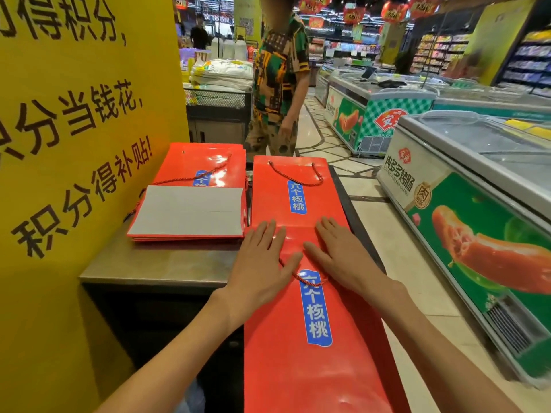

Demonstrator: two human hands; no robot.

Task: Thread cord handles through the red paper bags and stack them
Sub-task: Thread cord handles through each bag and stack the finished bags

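Lying flat under both hands [301, 257], the near red bag [313, 368].

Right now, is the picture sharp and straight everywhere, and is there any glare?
Head view: the flat glossy red paper bag shows white glare near its top; the wide lens bends the white chest freezer at right; the hanging red signs are blurred.

- yellow sign wall [74, 120] on the left, big dark Chinese characters
- steel counter top [155, 263] beside it — dark cabinet underneath
- person in a patterned shirt [278, 76] standing past the counter
- chest freezer [465, 222] on the right, sausage picture on its side
- second freezer [372, 114] further back — green checked panel
- stacked white sacks [222, 73] on a mesh bin
- store shelves [527, 61] far right
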